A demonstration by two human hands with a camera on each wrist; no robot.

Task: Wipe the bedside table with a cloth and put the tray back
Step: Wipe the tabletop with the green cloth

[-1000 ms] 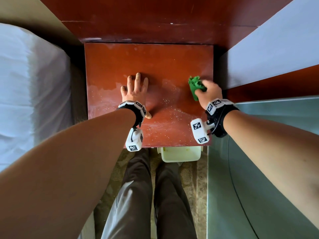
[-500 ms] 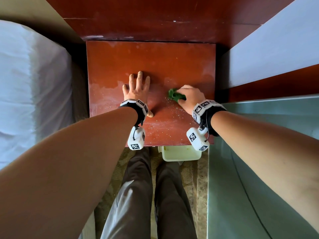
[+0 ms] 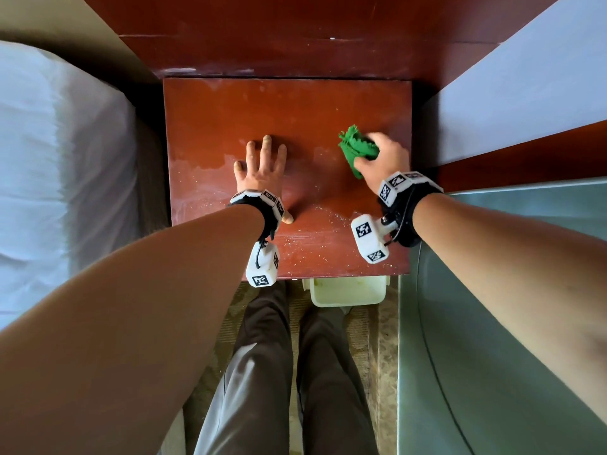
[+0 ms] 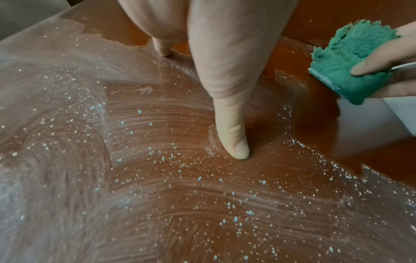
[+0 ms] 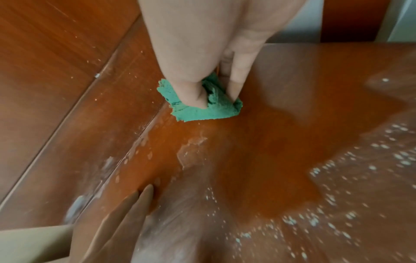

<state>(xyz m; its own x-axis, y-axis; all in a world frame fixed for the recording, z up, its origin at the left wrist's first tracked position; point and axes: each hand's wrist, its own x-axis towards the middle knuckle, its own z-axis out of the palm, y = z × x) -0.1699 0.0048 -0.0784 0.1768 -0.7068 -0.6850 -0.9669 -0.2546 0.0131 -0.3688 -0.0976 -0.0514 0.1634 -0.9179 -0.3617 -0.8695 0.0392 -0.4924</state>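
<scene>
Dusty red-brown bedside table, left hand flat, right hand gripping green cloth, beds either side

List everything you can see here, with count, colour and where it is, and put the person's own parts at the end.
bedside table: one, reddish-brown wood, centre, top smeared with pale residue
white specks: many, scattered over the near part of the tabletop
cloth: one, green, bunched on the tabletop's right side
tray: one, pale cream, on the floor below the table's front edge
bed: one, white sheets, left of the table
wrist devices: two, white and black, one on each wrist
left hand: flat, pressing on the tabletop
right hand: holds the cloth
legs: two, dark trousers, bottom centre
</scene>
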